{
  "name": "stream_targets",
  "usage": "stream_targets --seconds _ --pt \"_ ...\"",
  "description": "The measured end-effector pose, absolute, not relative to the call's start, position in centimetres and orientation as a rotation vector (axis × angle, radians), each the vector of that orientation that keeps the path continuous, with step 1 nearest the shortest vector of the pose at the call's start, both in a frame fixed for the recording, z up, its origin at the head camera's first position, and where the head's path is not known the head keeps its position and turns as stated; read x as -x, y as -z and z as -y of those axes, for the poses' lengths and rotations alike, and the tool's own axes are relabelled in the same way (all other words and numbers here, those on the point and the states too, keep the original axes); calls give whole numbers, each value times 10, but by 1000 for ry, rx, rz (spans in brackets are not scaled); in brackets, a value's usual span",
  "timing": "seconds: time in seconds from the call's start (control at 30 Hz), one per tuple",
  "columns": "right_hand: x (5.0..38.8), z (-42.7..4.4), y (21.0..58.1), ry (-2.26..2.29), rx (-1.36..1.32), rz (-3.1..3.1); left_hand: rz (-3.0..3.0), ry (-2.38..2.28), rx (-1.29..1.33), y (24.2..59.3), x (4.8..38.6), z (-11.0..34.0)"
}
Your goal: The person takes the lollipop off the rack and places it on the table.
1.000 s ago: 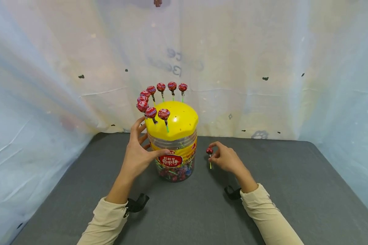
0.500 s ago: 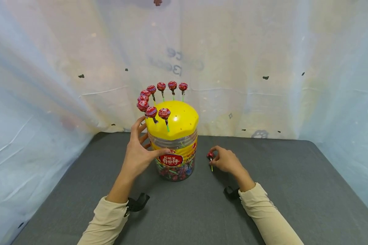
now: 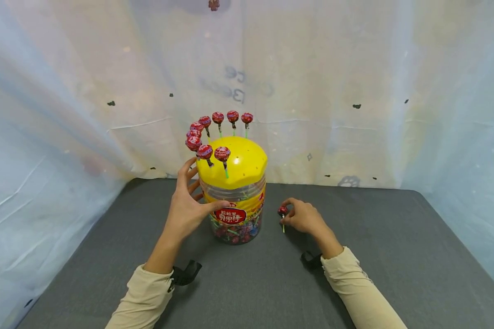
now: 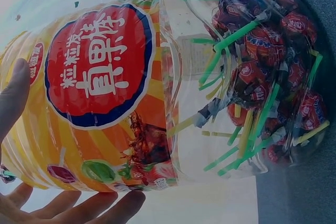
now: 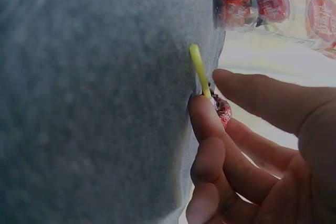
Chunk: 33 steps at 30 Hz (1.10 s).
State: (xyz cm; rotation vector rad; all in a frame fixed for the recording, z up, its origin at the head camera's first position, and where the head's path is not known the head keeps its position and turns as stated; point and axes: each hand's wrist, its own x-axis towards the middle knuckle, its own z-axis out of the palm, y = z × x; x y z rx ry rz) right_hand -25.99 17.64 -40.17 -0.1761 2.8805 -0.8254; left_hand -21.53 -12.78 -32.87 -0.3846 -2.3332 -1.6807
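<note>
A large clear jar with a yellow lid stands upright, holding loose lollipops. Several red-wrapped lollipops stick up from the lid's left, back and front edges. My left hand holds the jar from the left, its thumb across the front label and its fingers round the side. To the right of the jar, low over the table, my right hand pinches one red lollipop with the stick pointing down. In the right wrist view its yellow stick shows beside the thumb.
The dark grey table spreads around the jar and both hands. Behind it hangs a pale translucent curtain, which also closes in both sides. A black strap hangs at the left wrist, another strap at the right.
My right hand has come down slightly toward the table with the lollipop, which sits lower than before. My left hand stays on the jar, which keeps its place.
</note>
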Motion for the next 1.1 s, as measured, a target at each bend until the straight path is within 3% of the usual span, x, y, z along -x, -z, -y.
stream_targets --seconds 0.3,0.67,0.93,1.1 --pt "248 -178 380 858 238 -2936 2367 1652 380 328 213 127" --pt "198 -148 315 1368 663 -2867 2295 1858 506 331 226 141" --pt "190 -145 310 1487 714 -2730 2235 2014 634 329 229 136" --pt "192 -140 315 1526 725 -2703 2193 2078 577 329 220 129"
